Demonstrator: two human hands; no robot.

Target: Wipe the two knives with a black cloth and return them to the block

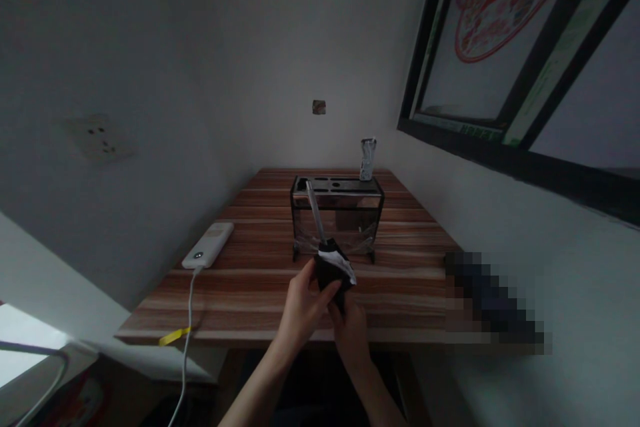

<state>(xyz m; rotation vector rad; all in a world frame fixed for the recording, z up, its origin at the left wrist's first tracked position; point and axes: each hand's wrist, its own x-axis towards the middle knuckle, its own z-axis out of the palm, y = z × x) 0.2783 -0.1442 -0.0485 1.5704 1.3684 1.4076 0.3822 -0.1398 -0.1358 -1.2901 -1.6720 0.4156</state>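
Both hands are at a black object (331, 273) with a white strip across it, above the table's front half. A slim silver rod (316, 212) runs from its top towards the rack; I cannot tell what kind of tool this is. My left hand (303, 303) grips its left side, thumb across the front. Fingers of my right hand (350, 323) close on its lower end. Just beyond stands a black-framed rack (336, 203) with a slotted metal top and see-through plastic about its lower part. The rod's far tip overlaps the rack's left slot in view; contact is unclear.
A crumpled silvery wrapped item (367, 159) stands at the rack's right end. On the wood-grain table (250, 287), a white power bank (209, 245) with a white cable (190, 310) and yellow tag (174, 336) lies left. A blurred-out dark object (493, 297) is right. Walls flank the table.
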